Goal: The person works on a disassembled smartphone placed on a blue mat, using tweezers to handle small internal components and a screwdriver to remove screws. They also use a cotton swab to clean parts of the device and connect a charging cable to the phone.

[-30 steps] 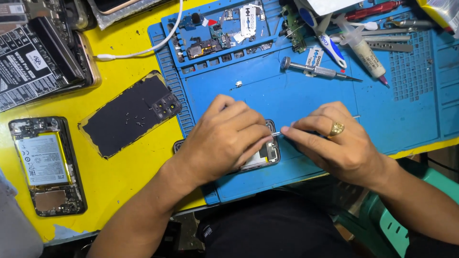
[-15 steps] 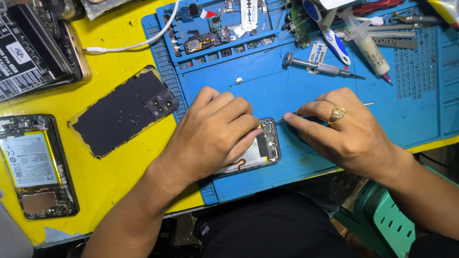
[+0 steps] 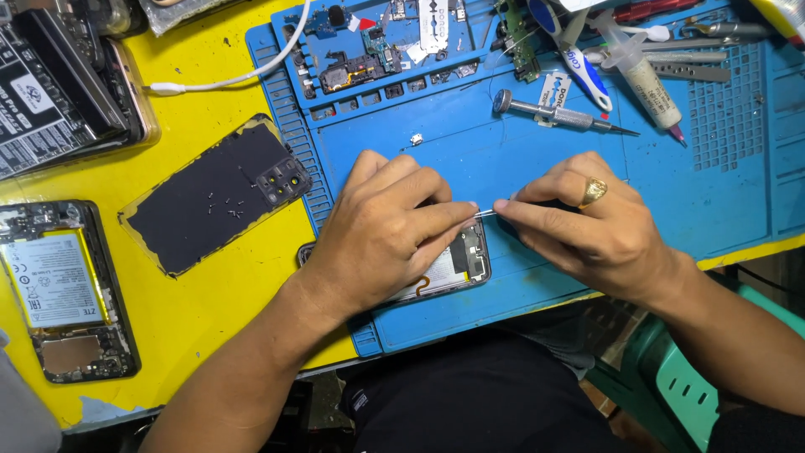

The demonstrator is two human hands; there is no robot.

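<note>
An opened phone [image 3: 457,264] lies on the blue repair mat [image 3: 545,168] near its front edge. My left hand [image 3: 381,231] presses down on the phone and covers most of it. My right hand [image 3: 587,222], with a gold ring on one finger, pinches thin metal tweezers [image 3: 486,212] whose tip meets my left fingertips just above the phone's top end.
A black phone back cover [image 3: 218,193] with tiny screws on it lies on the yellow table. A second opened phone [image 3: 59,289] sits at the left edge. A screwdriver [image 3: 558,115], a syringe [image 3: 641,75], small boards and a white cable [image 3: 226,80] lie at the back.
The view has shifted slightly. Both hands stay on the opened phone, and my right hand's tweezers have moved closer to my left fingertips.
</note>
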